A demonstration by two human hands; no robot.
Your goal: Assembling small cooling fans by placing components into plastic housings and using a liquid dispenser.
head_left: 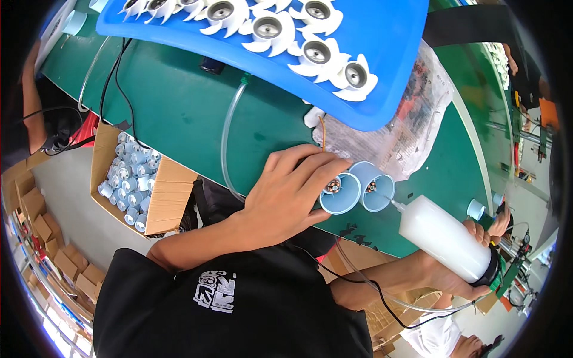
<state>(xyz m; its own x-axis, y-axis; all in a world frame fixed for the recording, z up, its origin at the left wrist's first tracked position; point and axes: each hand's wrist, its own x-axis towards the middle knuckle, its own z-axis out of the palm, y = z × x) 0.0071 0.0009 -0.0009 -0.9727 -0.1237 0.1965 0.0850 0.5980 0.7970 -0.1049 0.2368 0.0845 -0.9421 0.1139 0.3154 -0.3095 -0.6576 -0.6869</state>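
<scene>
My left hand [283, 194] is closed around a light blue plastic cup-shaped housing [351, 196], with a copper-wound motor core inside. A second light blue housing [388, 179] lies against it on the right, also with a wound core at its bottom. Both open ends face me and to the right. My right hand [444, 275] grips a large white dispensing syringe [444, 238], tilted so its thin needle tip points into the second housing's mouth. A black cap with a tube closes the syringe's back end. Whether the tip touches anything inside cannot be made out.
A blue tray [239, 56] of white fan impellers stands across the far side of the green table [173, 89]. Beneath its right corner lies a crumpled plastic sheet [418, 131]. A clear hose [225, 140] hangs over the near edge. Left, a cardboard box [167, 206] holds several blue housings.
</scene>
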